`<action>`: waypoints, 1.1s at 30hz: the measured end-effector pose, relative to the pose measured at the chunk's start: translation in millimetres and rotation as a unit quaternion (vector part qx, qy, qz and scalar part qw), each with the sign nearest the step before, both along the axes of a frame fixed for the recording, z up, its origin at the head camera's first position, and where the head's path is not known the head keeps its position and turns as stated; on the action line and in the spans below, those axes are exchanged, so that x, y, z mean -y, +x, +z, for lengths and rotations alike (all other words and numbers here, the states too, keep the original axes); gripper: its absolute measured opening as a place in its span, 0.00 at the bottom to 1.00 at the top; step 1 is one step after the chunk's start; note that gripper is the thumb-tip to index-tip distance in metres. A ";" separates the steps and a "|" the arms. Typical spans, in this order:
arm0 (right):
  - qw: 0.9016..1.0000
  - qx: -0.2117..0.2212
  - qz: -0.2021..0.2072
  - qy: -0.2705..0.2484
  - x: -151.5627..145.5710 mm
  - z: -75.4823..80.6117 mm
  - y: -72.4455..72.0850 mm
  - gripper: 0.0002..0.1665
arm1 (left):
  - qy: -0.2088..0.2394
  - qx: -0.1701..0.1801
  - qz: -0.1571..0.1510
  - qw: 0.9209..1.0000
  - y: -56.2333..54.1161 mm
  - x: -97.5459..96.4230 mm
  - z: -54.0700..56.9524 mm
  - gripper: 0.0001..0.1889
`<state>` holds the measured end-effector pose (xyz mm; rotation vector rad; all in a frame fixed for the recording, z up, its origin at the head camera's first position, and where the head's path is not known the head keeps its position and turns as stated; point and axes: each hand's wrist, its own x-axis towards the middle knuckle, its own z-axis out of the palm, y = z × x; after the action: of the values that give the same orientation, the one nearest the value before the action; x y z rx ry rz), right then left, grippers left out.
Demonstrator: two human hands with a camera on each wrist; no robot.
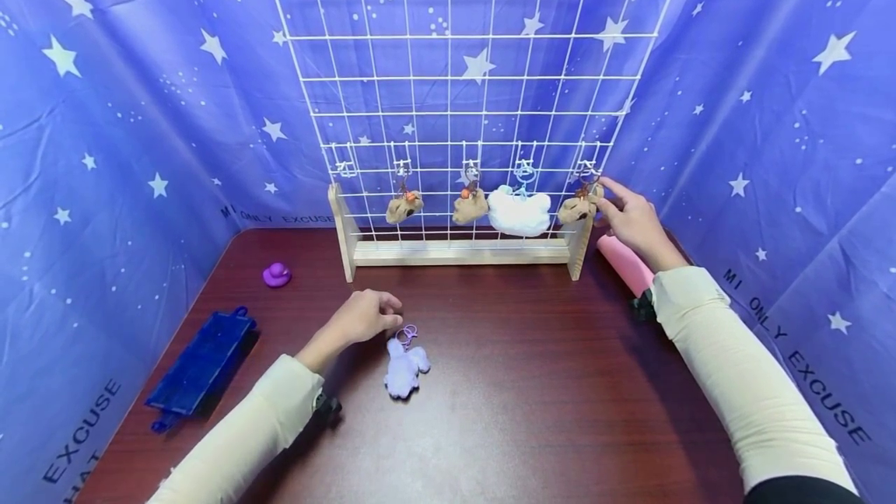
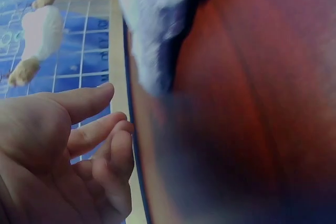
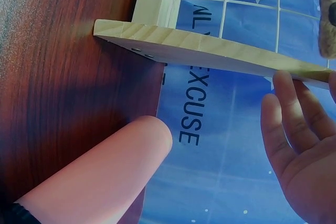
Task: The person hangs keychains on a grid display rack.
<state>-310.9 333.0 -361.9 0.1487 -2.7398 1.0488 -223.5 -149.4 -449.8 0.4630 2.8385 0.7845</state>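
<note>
My left hand (image 1: 364,316) hovers over the table just above the ring of a lavender plush keychain (image 1: 404,372), its fingers loosely bent and holding nothing. In the left wrist view the same hand (image 2: 68,150) is apart from the pale fluffy plush (image 2: 157,30). My right hand (image 1: 635,222) reaches to the rack's right end, fingertips beside a brown plush keychain (image 1: 577,210) and the wooden foot (image 1: 581,243). Three of its fingers look fairly straight in the right wrist view; the index finger and thumb are mostly outside that frame.
A white wire grid (image 1: 449,78) stands at the back with hooks carrying brown plush keychains (image 1: 470,207) and a white one (image 1: 519,212). A purple duck (image 1: 277,275) and dark blue tray (image 1: 203,364) lie left. A pink cylinder (image 1: 625,264) lies under my right forearm.
</note>
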 end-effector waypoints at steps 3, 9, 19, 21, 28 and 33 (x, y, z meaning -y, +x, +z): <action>1.000 -0.002 0.001 0.001 0.0 0.0 0.2 0.32 | -0.023 0.000 0.012 1.000 8.4 -5.0 -2.3 0.12; 1.000 -0.006 -0.001 0.002 -0.3 -1.1 -0.4 0.31 | -0.056 0.004 0.030 0.998 19.1 -11.1 -8.2 0.13; 1.000 -0.008 -0.002 -0.005 1.3 -0.7 0.0 0.31 | -0.075 -0.005 0.048 0.996 24.5 -19.3 -9.7 0.15; 1.000 -0.006 -0.001 -0.005 1.4 -0.1 0.3 0.31 | -0.075 -0.006 0.050 0.996 25.2 -20.8 -9.8 0.14; 1.000 0.003 0.000 -0.008 -0.9 0.7 -0.3 0.32 | -0.074 -0.011 0.053 0.996 26.5 -24.5 -9.1 0.10; 1.000 0.005 -0.001 -0.012 -0.8 -0.2 -0.4 0.32 | -0.082 -0.029 0.051 0.995 27.4 -23.9 -10.9 0.10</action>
<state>-311.3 333.8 -362.1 0.1367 -2.7351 1.0834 -196.1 -125.5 -460.8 0.3244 2.9690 0.5565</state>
